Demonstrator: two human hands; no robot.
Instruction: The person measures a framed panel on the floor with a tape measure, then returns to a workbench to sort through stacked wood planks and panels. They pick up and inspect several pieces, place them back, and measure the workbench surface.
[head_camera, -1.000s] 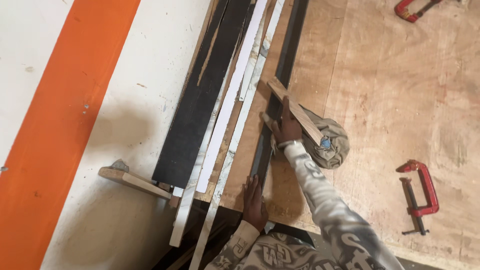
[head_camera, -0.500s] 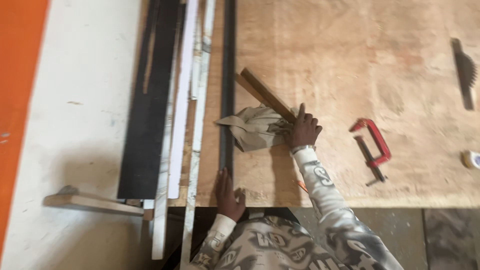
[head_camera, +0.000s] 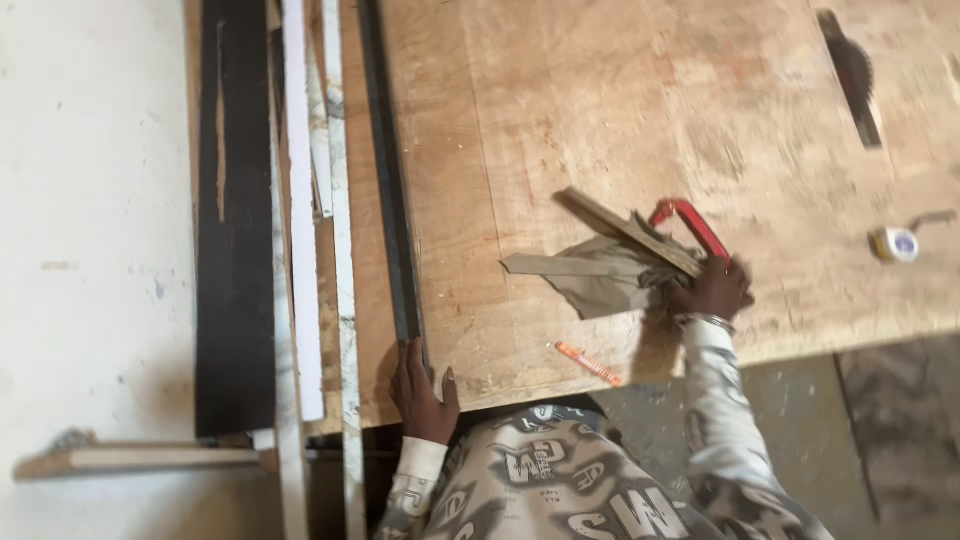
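My right hand (head_camera: 712, 290) grips a grey-brown cloth (head_camera: 600, 275) together with a short wooden strip (head_camera: 625, 230) on the plywood table (head_camera: 600, 120). A red clamp (head_camera: 692, 225) lies just beyond that hand, touching the cloth's edge. My left hand (head_camera: 422, 392) rests on the near left corner of the table, fingers on the end of a long dark strip (head_camera: 385, 170) that runs along the table's left edge. An orange pencil (head_camera: 588, 363) lies on the table between my hands.
A saw blade (head_camera: 850, 75) pokes up through the table at the far right, with a tape measure (head_camera: 895, 243) nearer. Long black (head_camera: 235, 220) and white (head_camera: 300, 200) boards lie left of the table over a pale floor. A wooden batten (head_camera: 140, 458) lies at lower left.
My right hand has dragged the cloth and wooden strip rightwards across the table, up to the red clamp. My left hand has stayed on the dark strip's end. The view has shifted right.
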